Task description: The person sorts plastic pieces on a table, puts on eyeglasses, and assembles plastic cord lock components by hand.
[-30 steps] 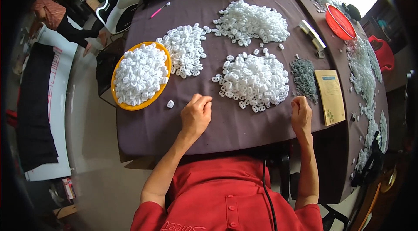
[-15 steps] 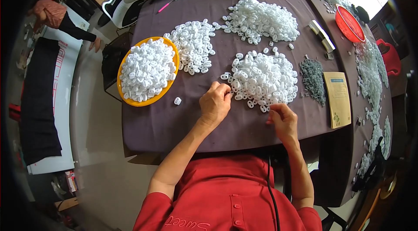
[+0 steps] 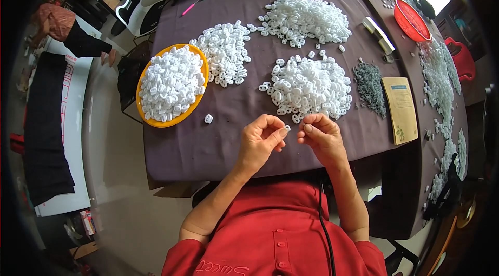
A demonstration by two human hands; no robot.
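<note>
My left hand (image 3: 263, 138) pinches a small white oval plastic piece (image 3: 288, 128) between thumb and fingertips. Close beside it, my right hand (image 3: 323, 138) has its thumb and fingers pressed together; what is in them, if anything, is too small to make out. The two hands are a short gap apart, above the near side of the table. Just beyond them lies a heap of white oval pieces (image 3: 311, 84), many showing two holes. To the left, a yellow plate (image 3: 206, 70) is piled with thicker-looking white pieces (image 3: 171, 83). One similar piece (image 3: 208, 119) lies alone near it.
Two more white heaps (image 3: 222, 52) (image 3: 306, 18) lie farther back. At the right are a pile of small grey parts (image 3: 369, 88), a tan booklet (image 3: 401, 110), a metallic block (image 3: 378, 36) and a red basket (image 3: 410, 20). Another person's hand (image 3: 109, 58) shows at far left.
My hands have left the near edge of the heap and come together closer to me. A white piece now shows in the left fingertips. The view has shifted slightly.
</note>
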